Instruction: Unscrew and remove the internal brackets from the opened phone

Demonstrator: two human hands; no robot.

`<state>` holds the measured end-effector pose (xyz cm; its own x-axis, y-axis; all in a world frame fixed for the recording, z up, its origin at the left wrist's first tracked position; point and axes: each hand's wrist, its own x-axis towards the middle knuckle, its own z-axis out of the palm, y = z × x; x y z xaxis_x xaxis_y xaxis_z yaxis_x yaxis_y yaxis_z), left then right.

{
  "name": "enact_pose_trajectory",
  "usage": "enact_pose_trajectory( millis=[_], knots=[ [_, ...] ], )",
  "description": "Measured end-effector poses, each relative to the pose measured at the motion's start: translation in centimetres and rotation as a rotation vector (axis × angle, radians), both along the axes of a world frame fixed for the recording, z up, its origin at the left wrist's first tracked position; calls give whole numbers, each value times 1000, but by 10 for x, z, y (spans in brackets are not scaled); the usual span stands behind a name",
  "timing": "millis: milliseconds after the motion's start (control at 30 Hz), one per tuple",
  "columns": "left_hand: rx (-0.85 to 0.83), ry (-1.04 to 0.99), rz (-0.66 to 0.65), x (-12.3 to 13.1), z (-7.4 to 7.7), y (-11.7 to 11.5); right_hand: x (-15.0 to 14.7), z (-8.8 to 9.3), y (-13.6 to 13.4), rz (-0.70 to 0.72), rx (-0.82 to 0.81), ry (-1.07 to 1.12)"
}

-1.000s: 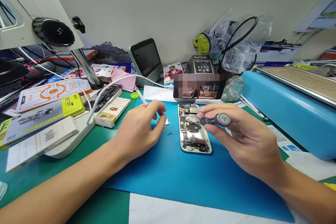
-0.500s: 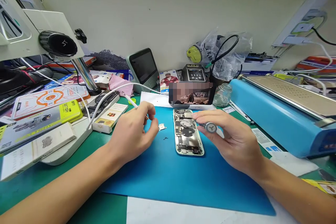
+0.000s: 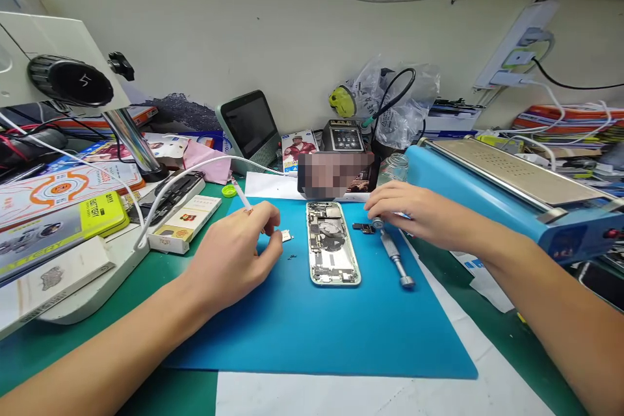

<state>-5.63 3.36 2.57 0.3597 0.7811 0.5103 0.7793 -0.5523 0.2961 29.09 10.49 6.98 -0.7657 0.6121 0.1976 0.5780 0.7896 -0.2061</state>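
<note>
- Workpiece: the opened phone (image 3: 334, 253) lay flat on the blue mat (image 3: 312, 331), between my two hands, internals exposed, touching neither hand.
- Left hand (image 3: 233, 253): my fingers were curled around a slim white stick (image 3: 241, 194), which projected up past the knuckles.
- Right hand (image 3: 414, 211): my fingers bent down at the upper end of the metal screwdriver (image 3: 390, 247); I could not tell whether they gripped it or rested free.
- Risk, rolling: a knock to the screwdriver's end could have set its round shaft rolling across the mat.
- Risk, displacement: the small black part (image 3: 363, 228) lay just beside my right fingertips; a sideways sweep could have shoved it away.
- Risk, loss: the tiny dark pieces (image 3: 292, 257) lay loose near my left thumb; a dragging hand could have scattered them.
- Risk, damage: a dropped tool could have scratched the uncovered internals.
</note>
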Motion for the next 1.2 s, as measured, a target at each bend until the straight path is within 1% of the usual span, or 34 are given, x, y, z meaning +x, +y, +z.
enact_pose_trajectory(
  millis=[167,267,333,433,533,600,733,967,1200],
  knots=[
    [-10,37,3,2,1,-2,10,12,-5,-7,-53,-72],
    [-4,86,14,3,1,-3,12,14,-9,-27,-77,-109],
    [-1,177,66,3,3,-4,13,12,-11,-61,-84,-125],
    [-10,373,178,5,7,-6,14,9,-12,-100,-108,-141],
    [-82,525,259,7,11,-10,13,8,-12,-120,-138,-141],
    [-145,580,303,8,13,-13,11,7,-11,-141,-145,-129],
    [-231,635,357,11,15,-15,7,4,-9,-192,-136,-90],
    [-395,679,394,10,21,-14,5,3,-9,-247,-118,-49],
    [-379,675,409,8,19,-8,2,2,-9,-238,-65,-28]
  ],
)
